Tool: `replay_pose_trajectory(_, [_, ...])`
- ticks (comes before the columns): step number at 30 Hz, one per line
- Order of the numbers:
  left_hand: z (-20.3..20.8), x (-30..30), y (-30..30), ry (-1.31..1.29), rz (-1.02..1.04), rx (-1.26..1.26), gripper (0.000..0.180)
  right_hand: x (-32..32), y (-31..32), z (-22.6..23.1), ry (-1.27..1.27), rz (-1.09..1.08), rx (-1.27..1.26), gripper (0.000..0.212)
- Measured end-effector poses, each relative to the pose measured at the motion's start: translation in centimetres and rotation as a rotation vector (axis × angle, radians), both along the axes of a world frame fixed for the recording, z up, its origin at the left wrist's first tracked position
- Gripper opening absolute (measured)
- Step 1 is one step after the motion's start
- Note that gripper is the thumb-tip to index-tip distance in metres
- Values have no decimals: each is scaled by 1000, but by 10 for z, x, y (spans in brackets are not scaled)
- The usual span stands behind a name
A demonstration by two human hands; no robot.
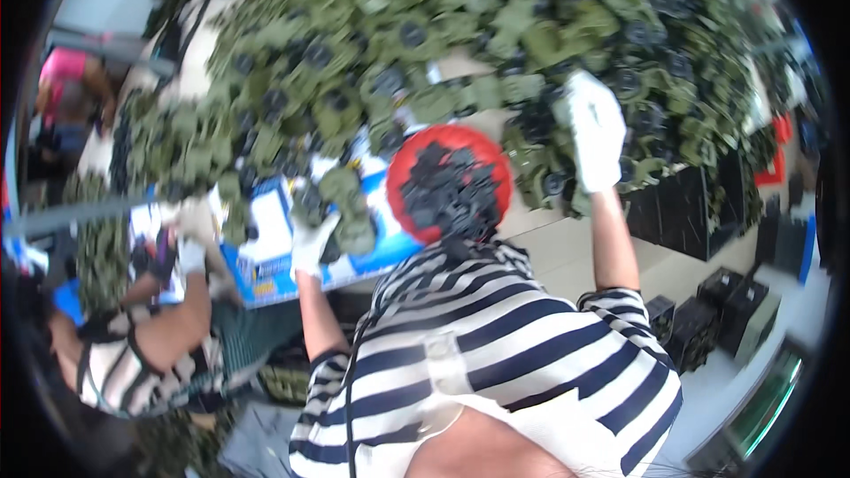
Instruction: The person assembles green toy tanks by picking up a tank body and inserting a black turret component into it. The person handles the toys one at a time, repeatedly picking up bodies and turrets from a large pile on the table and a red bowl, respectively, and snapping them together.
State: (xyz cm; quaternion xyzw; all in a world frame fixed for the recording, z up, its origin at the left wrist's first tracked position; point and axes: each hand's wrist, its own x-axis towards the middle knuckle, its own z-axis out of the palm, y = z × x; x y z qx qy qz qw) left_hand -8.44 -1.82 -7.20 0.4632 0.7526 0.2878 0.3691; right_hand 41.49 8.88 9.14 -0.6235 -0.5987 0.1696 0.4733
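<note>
My left hand (312, 246), in a white glove, is closed on an olive-green moulded piece (343, 199) with a dark part beside it. It holds the piece above a blue-and-white printed sheet or box (266, 252) at the table's near side. Off to the right, my right hand (598, 134), also white-gloved, lies against the large heap of similar olive-green pieces (372, 53). Its fingers look drawn together, and what they hold is not visible. Between my hands, close to my body, a red round basin (502, 179) holds small black pieces (450, 193).
A co-worker's gloved hands (190, 235) are busy at the left, next to the same blue-and-white surface. Another person in pink (64, 71) is farther left. Black boxes or cases (722, 305) stand on the floor at the right. A dark panel (686, 204) hangs below the heap.
</note>
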Motion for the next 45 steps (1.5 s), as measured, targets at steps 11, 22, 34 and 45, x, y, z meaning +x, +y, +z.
replay_pose_trajectory(11, [21,10,8,-460,187,-7,67,-211,-10,-88,-451,849,-388,23])
replay_pose_trajectory(22, [64,33,-5,739,195,-234,98,-121,-17,-55,-581,370,-710,37])
replay_pose_trajectory(34, [35,-24,-33,639,41,-158,112,-114,5,-25,-633,398,-696,43])
replay_pose_trajectory(45, [95,-40,-6,1025,-583,-10,83,42,160,219,-783,-141,-235,42])
